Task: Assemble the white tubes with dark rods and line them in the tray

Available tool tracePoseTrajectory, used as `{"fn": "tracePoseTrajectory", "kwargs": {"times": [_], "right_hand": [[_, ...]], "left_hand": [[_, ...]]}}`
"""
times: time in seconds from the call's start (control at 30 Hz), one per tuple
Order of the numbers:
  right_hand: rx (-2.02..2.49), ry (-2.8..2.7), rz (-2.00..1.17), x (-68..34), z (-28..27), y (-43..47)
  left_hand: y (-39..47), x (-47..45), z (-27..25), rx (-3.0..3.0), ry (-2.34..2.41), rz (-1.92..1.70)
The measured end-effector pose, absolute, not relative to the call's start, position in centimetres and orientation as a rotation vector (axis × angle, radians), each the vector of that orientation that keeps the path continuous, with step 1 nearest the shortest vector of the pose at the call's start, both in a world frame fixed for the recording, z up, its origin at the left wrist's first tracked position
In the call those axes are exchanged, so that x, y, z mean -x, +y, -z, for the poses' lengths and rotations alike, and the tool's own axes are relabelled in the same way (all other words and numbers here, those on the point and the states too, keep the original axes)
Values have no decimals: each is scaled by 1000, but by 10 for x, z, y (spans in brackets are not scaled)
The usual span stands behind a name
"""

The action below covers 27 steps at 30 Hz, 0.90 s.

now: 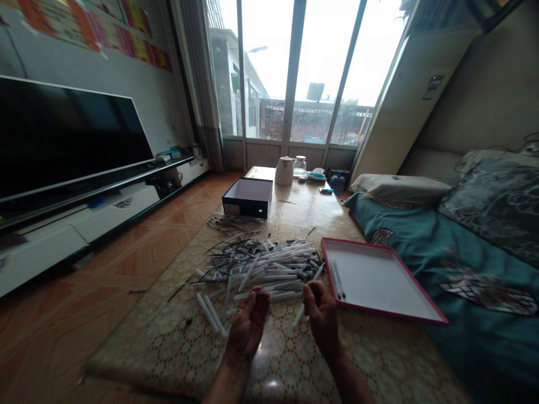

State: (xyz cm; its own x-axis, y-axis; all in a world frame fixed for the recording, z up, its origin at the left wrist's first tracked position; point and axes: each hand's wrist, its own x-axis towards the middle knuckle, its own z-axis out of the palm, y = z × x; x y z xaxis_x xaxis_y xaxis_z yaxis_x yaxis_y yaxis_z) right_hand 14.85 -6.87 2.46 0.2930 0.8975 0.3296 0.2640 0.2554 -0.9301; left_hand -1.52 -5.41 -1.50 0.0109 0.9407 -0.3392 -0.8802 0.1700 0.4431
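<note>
Near the front of the pile, my left hand (248, 322) is closed, with a whitish translucent pen barrel (242, 295) between thumb and fingers. My right hand (322, 311) is also closed, just left of the red-rimmed tray's near corner; its fingers hide what they grip. A white tube end (298, 316) shows beside it, and I cannot tell whether it is held. Beyond both hands spreads a heap of white pen barrels (273, 269) mixed with thin black sticks (223, 252). Two assembled-looking pens (338, 279) lie inside the shallow tray (383, 311), along its left side.
A dark open box (245, 209) stands behind the heap on the patterned table (177, 348). Farther back are a beige jug (284, 171), a glass jar (300, 166) and a tissue pack (316, 176). A green-covered couch (404, 224) runs along the right.
</note>
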Motion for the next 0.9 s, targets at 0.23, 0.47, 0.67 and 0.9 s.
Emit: {"fn": "tracePoseTrajectory", "kwargs": {"times": [0.23,0.47,0.67,0.9], "right_hand": [[1333,-1349,-635,-120,-9,-72],[1300,-1443,-517,-122,-2,-80],[1794,-1499,5,-183,20,-86],[1766,-1502,-189,-198,31,-86]], "left_hand": [[-59,6,16,-349,584,-1264],[-57,10,14,-219,648,-1324],[-55,14,10,-88,629,-1339],[-57,11,12,-216,618,-1335]]}}
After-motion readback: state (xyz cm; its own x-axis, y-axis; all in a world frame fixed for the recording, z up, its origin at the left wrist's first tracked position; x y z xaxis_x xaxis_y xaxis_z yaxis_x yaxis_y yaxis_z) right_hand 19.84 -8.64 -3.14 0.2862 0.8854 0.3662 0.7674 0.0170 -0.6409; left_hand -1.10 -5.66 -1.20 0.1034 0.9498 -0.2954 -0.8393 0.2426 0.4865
